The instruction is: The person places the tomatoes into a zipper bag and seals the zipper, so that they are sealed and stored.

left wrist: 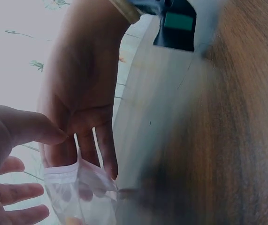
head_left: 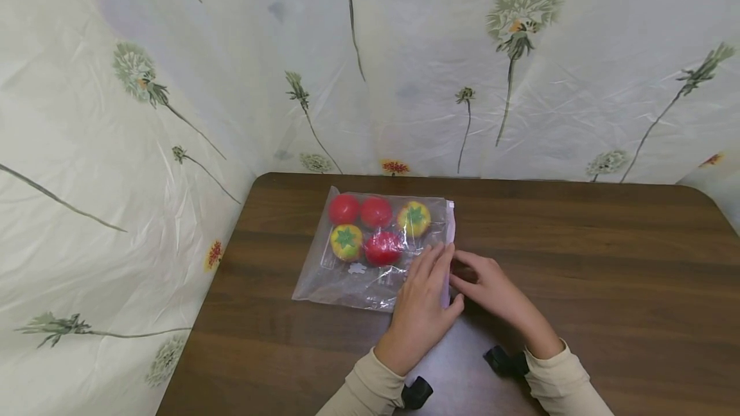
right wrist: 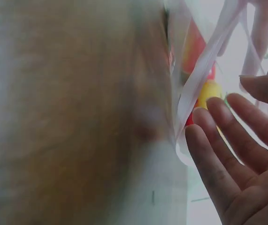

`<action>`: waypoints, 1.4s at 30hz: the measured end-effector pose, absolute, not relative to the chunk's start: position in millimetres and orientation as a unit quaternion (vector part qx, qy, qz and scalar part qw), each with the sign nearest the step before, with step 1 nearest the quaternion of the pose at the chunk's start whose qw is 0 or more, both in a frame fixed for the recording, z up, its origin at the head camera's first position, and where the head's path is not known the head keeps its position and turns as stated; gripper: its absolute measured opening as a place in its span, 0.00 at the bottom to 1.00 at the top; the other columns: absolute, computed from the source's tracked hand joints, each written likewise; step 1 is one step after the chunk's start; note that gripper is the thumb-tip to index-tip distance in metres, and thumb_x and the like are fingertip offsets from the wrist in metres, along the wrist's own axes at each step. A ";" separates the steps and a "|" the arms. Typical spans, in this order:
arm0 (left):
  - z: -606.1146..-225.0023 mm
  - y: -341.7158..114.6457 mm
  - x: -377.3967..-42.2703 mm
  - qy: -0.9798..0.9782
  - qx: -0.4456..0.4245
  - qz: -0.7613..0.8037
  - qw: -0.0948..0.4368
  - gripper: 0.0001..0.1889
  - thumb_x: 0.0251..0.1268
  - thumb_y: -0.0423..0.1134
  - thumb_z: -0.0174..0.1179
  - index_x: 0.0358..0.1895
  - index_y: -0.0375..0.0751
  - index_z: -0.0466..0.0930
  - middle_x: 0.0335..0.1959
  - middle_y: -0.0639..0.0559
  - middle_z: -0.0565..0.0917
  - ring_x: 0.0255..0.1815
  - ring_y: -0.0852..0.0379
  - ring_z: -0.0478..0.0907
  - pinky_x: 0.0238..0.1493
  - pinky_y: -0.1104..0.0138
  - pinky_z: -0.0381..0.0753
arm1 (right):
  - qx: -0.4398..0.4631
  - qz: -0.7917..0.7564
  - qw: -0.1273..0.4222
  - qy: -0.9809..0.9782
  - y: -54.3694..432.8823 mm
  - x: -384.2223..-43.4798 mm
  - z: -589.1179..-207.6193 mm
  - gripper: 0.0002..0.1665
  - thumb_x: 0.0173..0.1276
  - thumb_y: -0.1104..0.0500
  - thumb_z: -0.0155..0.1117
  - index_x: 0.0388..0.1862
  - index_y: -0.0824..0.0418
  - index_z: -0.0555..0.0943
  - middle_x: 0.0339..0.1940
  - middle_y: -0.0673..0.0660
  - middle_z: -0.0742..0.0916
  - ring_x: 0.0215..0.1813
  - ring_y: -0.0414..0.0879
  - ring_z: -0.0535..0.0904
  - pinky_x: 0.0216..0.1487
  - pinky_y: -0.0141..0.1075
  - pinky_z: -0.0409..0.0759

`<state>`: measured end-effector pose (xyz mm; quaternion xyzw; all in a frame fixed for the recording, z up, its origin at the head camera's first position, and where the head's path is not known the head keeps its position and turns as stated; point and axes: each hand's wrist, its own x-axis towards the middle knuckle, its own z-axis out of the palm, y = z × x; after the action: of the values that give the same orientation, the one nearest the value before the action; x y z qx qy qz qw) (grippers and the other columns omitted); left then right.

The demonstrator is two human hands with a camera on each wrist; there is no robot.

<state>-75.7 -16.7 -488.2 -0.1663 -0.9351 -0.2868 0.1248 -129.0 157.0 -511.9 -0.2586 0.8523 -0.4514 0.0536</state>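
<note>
A clear zip bag (head_left: 347, 286) lies flat on the table with its pale lilac zip strip (head_left: 451, 216) on the right. Inside are three shiny red balls that look like toy tomatoes (head_left: 382, 248) and two yellow ones with green star-shaped tops (head_left: 414, 219). My left hand (head_left: 421, 303) rests palm down over the bag's lower right corner, fingers extended, thumb out past the strip. From the right, my right hand (head_left: 498, 289) touches the strip with its fingertips, thumb and forefinger apart. In the right wrist view the bag's mouth (right wrist: 197, 86) gapes beside spread fingers (right wrist: 213, 161).
The brown wooden table (head_left: 607, 262) stretches far to the right. Floral sheeting (head_left: 405, 69) hangs behind it and along the left side. A pale reflection lies on the tabletop between my forearms. Each wrist carries a small black camera (head_left: 417, 393).
</note>
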 end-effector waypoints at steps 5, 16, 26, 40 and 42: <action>-487.6 -17.2 -76.1 -0.935 -0.168 -0.287 0.126 0.43 0.57 0.45 0.76 0.77 0.49 0.67 0.72 0.49 0.76 0.76 0.47 0.71 0.71 0.53 0.78 | -0.231 -0.439 0.048 0.867 161.1 -122.6 -516.0 0.17 0.69 0.65 0.69 0.56 0.64 0.83 0.52 0.62 0.90 0.50 0.52 0.89 0.50 0.47 0.90; -486.4 -17.3 -76.0 -0.931 -0.164 -0.301 0.128 0.41 0.58 0.42 0.74 0.77 0.49 0.68 0.71 0.49 0.77 0.75 0.46 0.72 0.70 0.53 0.79 | -0.199 -0.476 0.081 0.853 170.3 -108.9 -521.1 0.11 0.66 0.67 0.72 0.46 0.62 0.84 0.42 0.56 0.90 0.43 0.32 0.85 0.42 0.30 0.87; -486.4 -18.0 -77.1 -0.931 -0.158 -0.307 0.117 0.39 0.62 0.42 0.71 0.78 0.49 0.67 0.71 0.51 0.76 0.75 0.49 0.71 0.70 0.54 0.79 | -0.228 -0.527 0.227 0.787 170.4 -101.0 -521.0 0.11 0.66 0.64 0.71 0.43 0.67 0.81 0.32 0.54 0.89 0.30 0.36 0.85 0.28 0.37 0.87; -486.3 -18.4 -76.4 -0.933 -0.152 -0.310 0.103 0.39 0.64 0.43 0.70 0.79 0.52 0.65 0.72 0.51 0.75 0.75 0.52 0.70 0.62 0.53 0.85 | -0.211 -0.535 0.277 0.770 157.5 -96.5 -529.1 0.08 0.70 0.66 0.60 0.39 0.73 0.81 0.25 0.59 0.90 0.25 0.39 0.85 0.25 0.36 0.86; -486.3 -18.5 -75.9 -0.931 -0.153 -0.312 0.108 0.39 0.64 0.43 0.70 0.79 0.51 0.65 0.72 0.51 0.75 0.75 0.53 0.70 0.61 0.54 0.85 | -0.210 -0.535 0.276 0.770 157.2 -96.4 -530.2 0.08 0.70 0.67 0.60 0.40 0.73 0.81 0.25 0.60 0.90 0.25 0.39 0.85 0.26 0.36 0.87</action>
<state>-75.9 -18.5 -486.3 -0.1531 -0.9315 -0.3118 0.1081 -96.4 157.2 -530.2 -0.2101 0.7702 -0.5350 0.2764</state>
